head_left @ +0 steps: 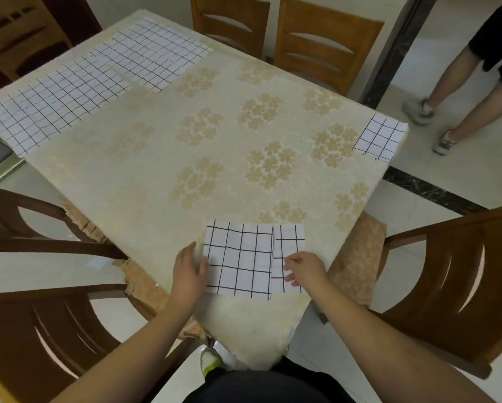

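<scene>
Low in the frame, just right of centre, a checked cloth (239, 260) lies on the near corner of the table (156, 158), already folded down to a small square with a narrower flap (287, 242) showing along its right side. The left hand (190, 271) rests with fairly straight fingers against the cloth's left edge, steadying it. The right hand (302, 270) has its fingers curled onto the flap and seems to pinch it between thumb and fingertips. This cloth looks nearly done: one last fold of the flap over the square seems to remain. A folded cloth (379, 138) sits at the table's corner at the right of the frame. Two larger checked cloths, one (58, 103) at the left and another (156, 53) at the upper left, lie spread flat and unfolded, so most of the job is ahead.
</scene>
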The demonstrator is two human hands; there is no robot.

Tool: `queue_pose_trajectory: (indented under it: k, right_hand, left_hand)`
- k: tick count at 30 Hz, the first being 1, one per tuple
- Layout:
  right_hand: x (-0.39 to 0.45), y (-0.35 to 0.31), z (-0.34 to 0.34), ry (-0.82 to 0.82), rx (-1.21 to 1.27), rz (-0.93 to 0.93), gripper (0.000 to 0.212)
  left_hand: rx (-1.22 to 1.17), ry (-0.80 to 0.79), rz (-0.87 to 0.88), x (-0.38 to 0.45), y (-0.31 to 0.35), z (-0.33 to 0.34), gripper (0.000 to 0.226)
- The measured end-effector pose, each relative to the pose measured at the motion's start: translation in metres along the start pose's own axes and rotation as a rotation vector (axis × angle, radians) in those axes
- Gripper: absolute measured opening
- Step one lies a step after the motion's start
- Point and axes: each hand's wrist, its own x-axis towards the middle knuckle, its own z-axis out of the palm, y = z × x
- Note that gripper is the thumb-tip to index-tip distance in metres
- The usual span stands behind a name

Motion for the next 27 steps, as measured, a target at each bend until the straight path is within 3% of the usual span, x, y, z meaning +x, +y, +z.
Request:
queue_pose_trajectory:
  k: [7, 12, 15, 18, 22, 27]
  right_hand:
    - [-0.005, -0.010, 0.023, -0.053, 0.040, 0.017, 0.008]
    - [-0.005, -0.019, 0.031, -0.083, 0.042, 0.061, 0.018]
    - [-0.006, -0.023, 0.031, -0.085, -0.022, 0.018, 0.025]
    - [-0.004, -0.025, 0.025, 0.002, -0.155, -0.133, 0.046]
    - [0.000, -0.027, 0.007, 0.104, -0.276, -0.200, 0.045]
    - [0.009, -0.013, -0.010, 0.193, -0.389, -0.129, 0.037]
  left_hand:
    - [-0.241, -0.067, -0.187, -0.015, -0.007, -0.002, 0.063]
    - [-0.317, -0.153, -0.158, -0.024, 0.001, -0.007, 0.060]
    - [-0.276, -0.153, -0.106, -0.025, 0.000, -0.007, 0.047]
    - [-0.285, -0.134, -0.027, -0.027, -0.002, -0.005, 0.041]
    - [-0.192, -0.172, 0.153, -0.027, -0.010, 0.004, 0.065]
    - [0.041, -0.236, 0.346, -0.028, -0.015, 0.017, 0.068]
